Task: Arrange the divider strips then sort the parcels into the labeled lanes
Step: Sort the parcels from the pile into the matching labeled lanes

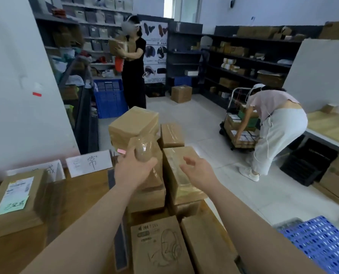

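Looking down from the head camera, the left grip [133, 171] has fingers and thumb curled round a small rounded parcel [144, 150] wrapped in glossy tape. It holds the parcel up just in front of the pile [134, 125] of brown boxes. The parcel is lifted clear of the pile, probably so it can be checked and carried across to a lane.

The right grip [199, 173] is slack and spread and holds nothing. It hovers over the long box [177, 186] on the pile's right side; whether it touches that box I cannot tell. It looks held ready, either to steady the pile or to take the next box. The parcel therefore sits inside the left grip, just left of the right grip and apart from it.

Left of the pile a dark strip [121, 250] lies along the surface [81, 194] and runs toward the viewer, seemingly as a lane edge. Further left of the pile a white card [89, 163] with handwriting stands upright, and a second card [50, 171] stands beyond it, likely naming the lanes. A labelled box [16, 200] lies well left of the pile, in front of the second card. Nearer than the pile lies a headphone box [156, 246]. Most of the pile looks unsorted, so I judge the sorting to be at an early stage.
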Demonstrator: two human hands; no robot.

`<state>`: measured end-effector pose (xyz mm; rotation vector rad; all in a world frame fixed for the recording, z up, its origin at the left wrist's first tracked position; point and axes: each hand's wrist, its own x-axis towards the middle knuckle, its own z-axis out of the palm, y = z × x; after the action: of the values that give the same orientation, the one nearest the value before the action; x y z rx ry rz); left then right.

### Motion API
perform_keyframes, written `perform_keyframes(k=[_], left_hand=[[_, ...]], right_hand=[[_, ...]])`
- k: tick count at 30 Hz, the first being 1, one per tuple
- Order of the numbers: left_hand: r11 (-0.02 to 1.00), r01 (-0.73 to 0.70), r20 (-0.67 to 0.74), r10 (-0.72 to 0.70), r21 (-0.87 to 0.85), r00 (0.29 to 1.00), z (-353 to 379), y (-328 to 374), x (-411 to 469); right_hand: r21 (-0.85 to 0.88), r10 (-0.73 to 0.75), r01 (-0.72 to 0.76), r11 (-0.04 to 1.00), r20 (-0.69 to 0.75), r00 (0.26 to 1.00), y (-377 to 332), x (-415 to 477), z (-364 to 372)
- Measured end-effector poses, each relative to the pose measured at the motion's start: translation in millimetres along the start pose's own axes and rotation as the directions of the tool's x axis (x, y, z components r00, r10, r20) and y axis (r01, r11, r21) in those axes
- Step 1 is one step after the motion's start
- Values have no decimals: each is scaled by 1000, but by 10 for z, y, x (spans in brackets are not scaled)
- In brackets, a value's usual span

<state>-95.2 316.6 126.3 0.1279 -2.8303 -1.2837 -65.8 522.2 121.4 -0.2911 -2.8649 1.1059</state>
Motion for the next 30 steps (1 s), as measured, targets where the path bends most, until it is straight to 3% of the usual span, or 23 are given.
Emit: perform_keyframes(k=[3,6,11,13,16,20,22,27,30], left_hand=[[917,90,-28,-110,-388,994,-40,-7,-22],[661,209,-10,-311,-720,950,-22,0,-45],[361,231,111,-324,-903,940,79,63,-283],[293,261,171,-298,-920,939,116,84,-359],[336,242,133,-317,-910,939,133,116,-434],[634,153,-32,-270,-758,962,141,86,-464],[710,126,-85,-255,-693,963,133,68,-481],[719,84,-49,-162,-690,986,-34,63,-641],[703,83,-82,-198,-706,977,-195,4,-755]], right_hand=[[106,-23,16,994,61,998,12,140,-34],[184,-63,43,982,104,993,-19,219,-54],[473,-141,-4,881,270,953,-108,247,-96],[550,-161,-25,835,287,944,-135,247,-107],[632,-210,-22,775,290,934,-154,247,-140],[685,-246,-4,729,267,932,-191,263,-204],[679,-281,37,733,252,926,-231,259,-196],[675,-357,112,729,236,904,-423,182,-58],[670,-367,110,735,256,894,-587,91,103]])
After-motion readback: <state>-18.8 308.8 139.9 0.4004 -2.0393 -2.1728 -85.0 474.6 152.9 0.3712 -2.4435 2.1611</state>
